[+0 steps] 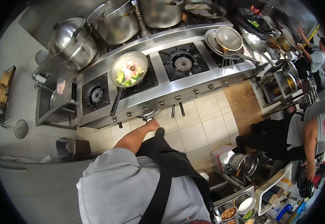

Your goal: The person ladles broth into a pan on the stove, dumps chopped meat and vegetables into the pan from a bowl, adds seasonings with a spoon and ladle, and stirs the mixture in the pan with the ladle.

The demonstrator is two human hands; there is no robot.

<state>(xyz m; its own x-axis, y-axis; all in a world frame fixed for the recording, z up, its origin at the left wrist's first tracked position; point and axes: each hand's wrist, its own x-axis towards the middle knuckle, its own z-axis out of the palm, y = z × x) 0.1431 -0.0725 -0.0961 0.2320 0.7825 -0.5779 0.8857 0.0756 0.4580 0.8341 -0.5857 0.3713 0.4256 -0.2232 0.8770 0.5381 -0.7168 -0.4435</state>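
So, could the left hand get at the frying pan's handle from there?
Probably yes: the frying pan's handle juts over the stove's front ledge, and nothing visible blocks it from the left hand.

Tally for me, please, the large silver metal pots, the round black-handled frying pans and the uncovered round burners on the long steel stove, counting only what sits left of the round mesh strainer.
Large silver metal pots: 3
Round black-handled frying pan: 1
Uncovered round burners: 2
Total: 6

A pan (126,57) sits on the stove (162,93).
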